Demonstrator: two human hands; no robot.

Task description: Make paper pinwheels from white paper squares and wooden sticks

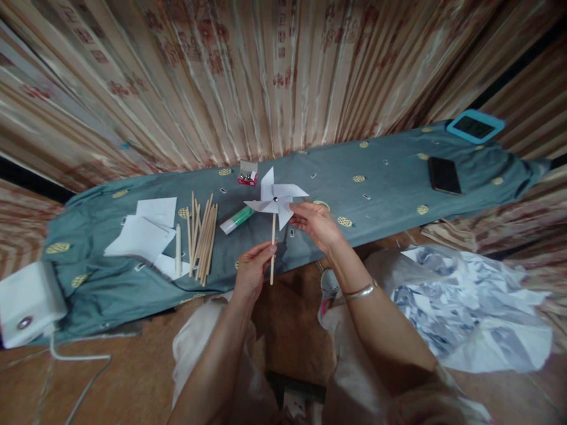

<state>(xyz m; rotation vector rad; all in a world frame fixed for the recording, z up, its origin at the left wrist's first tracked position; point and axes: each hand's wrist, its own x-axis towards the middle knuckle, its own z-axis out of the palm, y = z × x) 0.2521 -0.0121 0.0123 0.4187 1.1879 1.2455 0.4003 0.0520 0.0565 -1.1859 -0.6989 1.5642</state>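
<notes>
A white paper pinwheel [268, 204] with a silver pin at its centre is fixed to the top of a wooden stick [271, 265]. My left hand [254, 267] pinches that stick partway down, holding the pinwheel upright over the table's front edge. With its fingertips, my right hand [316, 223] touches the lower right blade; whether it grips the paper or only rests against it is hard to make out. Behind the pinwheel lies a green and white glue tube [238, 219]. A small red box of pins [247, 173] stands open farther back.
Several loose wooden sticks [204, 242], a white pen-like stick [178, 248] and white paper sheets [142, 237] lie at left on the green cloth [328, 171]. A white device [31, 304] sits far left. At right are a black phone [444, 175], a blue-framed clock [475, 126] and heaped paper [469, 301].
</notes>
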